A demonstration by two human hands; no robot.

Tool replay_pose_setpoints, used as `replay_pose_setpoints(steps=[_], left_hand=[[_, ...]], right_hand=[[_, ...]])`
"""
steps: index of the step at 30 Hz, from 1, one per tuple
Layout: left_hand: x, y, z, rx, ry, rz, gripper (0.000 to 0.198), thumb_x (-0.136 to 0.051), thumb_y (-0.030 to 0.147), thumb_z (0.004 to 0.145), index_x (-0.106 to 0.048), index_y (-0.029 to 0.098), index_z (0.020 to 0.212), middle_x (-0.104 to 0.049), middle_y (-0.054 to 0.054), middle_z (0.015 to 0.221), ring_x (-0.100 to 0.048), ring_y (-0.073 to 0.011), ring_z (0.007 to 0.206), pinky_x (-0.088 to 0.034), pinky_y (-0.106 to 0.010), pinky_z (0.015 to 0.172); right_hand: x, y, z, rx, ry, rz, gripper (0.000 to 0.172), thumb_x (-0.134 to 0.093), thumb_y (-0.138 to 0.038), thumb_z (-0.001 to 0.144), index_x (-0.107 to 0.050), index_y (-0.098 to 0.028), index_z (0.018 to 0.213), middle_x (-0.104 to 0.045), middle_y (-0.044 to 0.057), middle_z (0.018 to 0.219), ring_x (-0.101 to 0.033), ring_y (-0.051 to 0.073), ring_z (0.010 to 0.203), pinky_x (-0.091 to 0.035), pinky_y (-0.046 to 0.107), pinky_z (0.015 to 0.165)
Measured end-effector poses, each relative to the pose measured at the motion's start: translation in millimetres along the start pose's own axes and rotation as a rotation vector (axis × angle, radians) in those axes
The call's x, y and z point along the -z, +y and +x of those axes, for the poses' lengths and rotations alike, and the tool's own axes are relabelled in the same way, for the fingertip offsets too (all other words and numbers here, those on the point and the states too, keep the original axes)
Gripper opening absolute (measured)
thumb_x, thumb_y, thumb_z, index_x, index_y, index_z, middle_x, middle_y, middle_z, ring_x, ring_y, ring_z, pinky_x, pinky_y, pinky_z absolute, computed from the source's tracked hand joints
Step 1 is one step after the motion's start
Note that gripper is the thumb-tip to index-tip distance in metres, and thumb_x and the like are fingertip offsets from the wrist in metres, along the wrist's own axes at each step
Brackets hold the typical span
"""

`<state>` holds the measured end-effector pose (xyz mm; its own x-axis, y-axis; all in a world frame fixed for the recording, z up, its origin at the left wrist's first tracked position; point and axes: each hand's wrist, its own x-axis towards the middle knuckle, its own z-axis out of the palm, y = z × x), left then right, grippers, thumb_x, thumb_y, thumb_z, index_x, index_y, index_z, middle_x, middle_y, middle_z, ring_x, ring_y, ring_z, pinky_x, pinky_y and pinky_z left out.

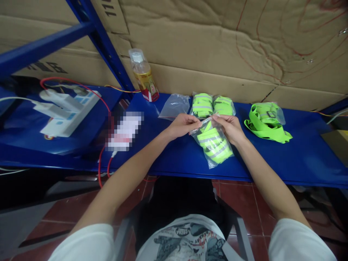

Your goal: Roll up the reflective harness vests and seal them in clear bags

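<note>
Between my hands is a clear zip bag [214, 145] with a folded neon-yellow reflective strap inside, its mouth edge toward the back. My left hand [183, 125] pinches the left end of that edge between thumb and fingers. At the right end, my right hand [230, 127] grips the same edge, fingers closed. Just behind stand two more bagged neon straps, one on the left [202, 105] and one on the right [224, 105]. A flat clear plastic bag [174, 106] lies left of them.
A loose neon strap [265, 131] lies by a bagged one [268, 111] on the right of the blue table [304, 156]. Leftward are a drink bottle [146, 81], a blurred-out white object [125, 130] with a cable, and a power strip [70, 114]. Cardboard [195, 43] forms the back.
</note>
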<state>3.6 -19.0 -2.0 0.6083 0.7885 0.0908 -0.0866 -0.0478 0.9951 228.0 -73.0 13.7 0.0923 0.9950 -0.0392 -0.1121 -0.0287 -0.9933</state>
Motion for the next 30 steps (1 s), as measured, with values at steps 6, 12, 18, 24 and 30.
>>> replay_pose_setpoints(steps=[6,12,18,24,30], left_hand=[[-2.8,2,-1,-0.059,-0.022,0.127,0.047,-0.079,0.063,0.088,-0.075,0.019,0.074,-0.059,0.001,0.056,-0.046,-0.0084,0.045,-0.030,-0.025,0.046],[-10.6,-3,-1,-0.192,0.018,0.196,0.049,-0.075,0.065,0.092,-0.068,0.020,0.077,-0.055,0.002,0.059,-0.043,-0.0090,0.051,-0.028,-0.025,0.050],[-9.5,-5,-1,-0.200,0.066,0.239,0.048,-0.077,0.063,0.090,-0.065,0.020,0.075,-0.055,0.001,0.062,-0.043,-0.0099,0.054,-0.027,-0.025,0.052],[-13.4,2,-4,-0.237,0.025,0.274,0.055,-0.061,0.067,0.100,-0.054,0.021,0.070,-0.048,0.002,0.060,-0.040,-0.0117,0.056,-0.030,-0.027,0.055],[-15.1,-1,-4,-0.306,0.051,0.424,0.047,-0.056,0.059,0.104,-0.056,0.022,0.076,-0.048,0.001,0.066,-0.040,-0.0138,0.061,-0.030,-0.029,0.059]], right_hand=[[-2,1,-2,0.045,-0.011,-0.019,0.034,-0.100,-0.052,0.067,-0.089,-0.027,0.088,-0.085,0.004,0.086,-0.079,0.021,0.076,-0.065,0.033,0.073],[-4,3,-4,0.080,-0.027,-0.041,0.031,-0.098,-0.051,0.070,-0.089,-0.026,0.087,-0.085,0.003,0.084,-0.078,0.020,0.074,-0.064,0.032,0.073],[-6,7,0,0.016,0.030,-0.009,0.033,-0.098,-0.052,0.068,-0.088,-0.026,0.087,-0.084,0.002,0.082,-0.076,0.018,0.068,-0.060,0.029,0.064],[-9,10,-4,0.063,0.020,-0.018,0.031,-0.098,-0.051,0.069,-0.087,-0.027,0.085,-0.084,0.001,0.080,-0.076,0.018,0.068,-0.061,0.029,0.064],[-12,10,-8,0.165,-0.018,-0.066,0.028,-0.095,-0.052,0.076,-0.088,-0.028,0.089,-0.085,0.002,0.083,-0.078,0.020,0.073,-0.064,0.033,0.074]])
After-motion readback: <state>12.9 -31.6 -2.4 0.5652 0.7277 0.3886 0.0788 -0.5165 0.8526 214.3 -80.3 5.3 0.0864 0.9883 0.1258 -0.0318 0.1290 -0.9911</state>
